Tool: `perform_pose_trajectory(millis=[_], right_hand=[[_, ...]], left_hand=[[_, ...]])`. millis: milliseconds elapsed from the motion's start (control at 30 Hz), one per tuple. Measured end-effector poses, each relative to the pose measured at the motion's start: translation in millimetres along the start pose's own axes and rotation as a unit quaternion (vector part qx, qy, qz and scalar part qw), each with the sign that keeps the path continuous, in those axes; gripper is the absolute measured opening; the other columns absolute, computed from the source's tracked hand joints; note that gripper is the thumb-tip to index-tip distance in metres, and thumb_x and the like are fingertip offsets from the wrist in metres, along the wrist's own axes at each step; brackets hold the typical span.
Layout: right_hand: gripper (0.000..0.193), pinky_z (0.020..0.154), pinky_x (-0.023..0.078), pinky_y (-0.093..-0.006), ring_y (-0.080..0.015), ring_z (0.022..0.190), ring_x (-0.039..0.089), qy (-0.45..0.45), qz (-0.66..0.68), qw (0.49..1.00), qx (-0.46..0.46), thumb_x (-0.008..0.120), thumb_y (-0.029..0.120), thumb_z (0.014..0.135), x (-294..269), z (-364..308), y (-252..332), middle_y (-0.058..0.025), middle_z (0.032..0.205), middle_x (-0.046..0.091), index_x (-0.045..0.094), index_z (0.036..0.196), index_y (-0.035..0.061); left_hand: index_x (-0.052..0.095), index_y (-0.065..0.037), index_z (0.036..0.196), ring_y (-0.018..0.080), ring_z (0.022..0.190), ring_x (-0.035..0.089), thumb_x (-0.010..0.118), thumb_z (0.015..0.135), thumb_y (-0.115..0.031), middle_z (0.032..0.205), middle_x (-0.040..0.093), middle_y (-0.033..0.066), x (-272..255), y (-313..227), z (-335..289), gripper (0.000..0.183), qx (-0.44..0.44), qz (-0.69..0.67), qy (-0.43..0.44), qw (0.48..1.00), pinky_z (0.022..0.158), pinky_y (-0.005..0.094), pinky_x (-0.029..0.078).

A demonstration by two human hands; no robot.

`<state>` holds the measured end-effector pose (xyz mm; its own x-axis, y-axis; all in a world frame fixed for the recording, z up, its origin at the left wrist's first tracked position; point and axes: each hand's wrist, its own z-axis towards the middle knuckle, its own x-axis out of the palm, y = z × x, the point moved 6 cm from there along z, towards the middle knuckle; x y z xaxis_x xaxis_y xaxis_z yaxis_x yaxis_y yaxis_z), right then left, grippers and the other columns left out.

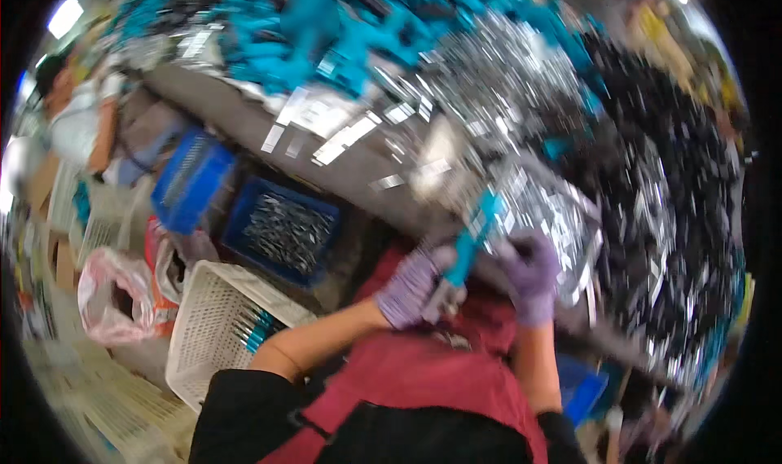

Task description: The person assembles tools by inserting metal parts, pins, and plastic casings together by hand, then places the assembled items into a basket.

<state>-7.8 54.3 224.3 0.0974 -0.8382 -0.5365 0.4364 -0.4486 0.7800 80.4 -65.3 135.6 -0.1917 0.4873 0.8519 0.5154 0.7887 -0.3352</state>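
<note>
Motion blurs much of the view. My left hand (410, 286), in a light purple glove, is closed around the lower part of a teal tool handle (471, 248) with a metallic piece at its lower end. The handle stands tilted in front of my dark red apron. Just right of it is my right hand (533, 275), gloved the same way, with its fingers bent toward the handle. Blur hides whether those fingers touch it or hold a small part. Beyond my right hand lies a shiny metal tray (593, 213) with small silvery pieces in it.
Heaped across the bench are teal handles (350, 36), silvery metal strips (513, 73) and black parts (668, 162). A blue bin (314, 278) of metal pieces and a white basket (189, 334) holding several teal-handled items stand left. Another person (77, 126) sits far left.
</note>
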Motion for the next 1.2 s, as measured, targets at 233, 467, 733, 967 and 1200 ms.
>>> perform_pose_trajectory(millis=[233, 467, 733, 967, 1200], right_hand=[[0.015, 0.058, 0.047, -0.0275, -0.0182, 0.062, 0.058, 0.001, 0.054, 0.998, -0.034, 0.069, 0.011, 0.073, 9, -1, 20, -0.0072, 0.071, 0.059, 0.059, 0.081, 0.0048], [0.018, 0.06, 0.047, -0.0267, -0.0124, 0.066, 0.057, 0.047, 0.139, 0.979, 0.145, 0.07, 0.013, 0.074, 7, -22, -5, -0.0059, 0.074, 0.06, 0.058, 0.083, 0.0036], [0.046, 0.07, 0.046, -0.0267, -0.0111, 0.081, 0.052, 0.096, 0.363, 0.898, 0.23, 0.066, 0.035, 0.078, 31, -35, -21, -0.0066, 0.09, 0.056, 0.049, 0.105, 0.0006], [0.037, 0.063, 0.046, -0.0336, -0.0196, 0.067, 0.058, 0.11, 0.24, 0.954, 0.145, 0.056, 0.039, 0.084, 18, -27, -17, -0.0112, 0.074, 0.06, 0.057, 0.091, 0.0027], [0.013, 0.07, 0.047, -0.0351, -0.0285, 0.079, 0.058, -0.236, -0.042, 0.969, 0.058, 0.064, 0.019, 0.075, -145, -9, -99, -0.0114, 0.087, 0.06, 0.063, 0.08, 0.0069]], left_hand=[[0.034, -0.021, 0.128, 0.021, 0.054, 0.058, 0.054, 0.086, -0.027, 0.088, 0.054, 0.0091, 26, -9, 2, 0.047, 0.103, -0.019, 0.046, 0.993, 0.041, 0.0304, 0.05], [0.031, -0.019, 0.13, 0.0199, 0.054, 0.056, 0.055, 0.084, -0.029, 0.09, 0.054, 0.0119, 26, 6, -2, 0.053, 0.121, 0.039, 0.039, 0.991, 0.042, 0.0296, 0.049], [0.025, -0.017, 0.133, 0.0185, 0.058, 0.056, 0.057, 0.083, -0.029, 0.093, 0.054, 0.013, 29, 8, -5, 0.06, 0.107, 0.066, 0.092, 0.988, 0.046, 0.0284, 0.046], [0.029, -0.025, 0.132, 0.0192, 0.059, 0.053, 0.06, 0.08, -0.037, 0.095, 0.055, 0.012, 18, 22, -2, 0.062, -0.04, -0.021, 0.127, 0.991, 0.051, 0.0312, 0.045], [0.037, -0.03, 0.129, 0.0203, 0.06, 0.054, 0.058, 0.082, -0.034, 0.096, 0.055, 0.015, 4, 20, -1, 0.051, -0.028, -0.037, 0.155, 0.987, 0.05, 0.031, 0.046]])
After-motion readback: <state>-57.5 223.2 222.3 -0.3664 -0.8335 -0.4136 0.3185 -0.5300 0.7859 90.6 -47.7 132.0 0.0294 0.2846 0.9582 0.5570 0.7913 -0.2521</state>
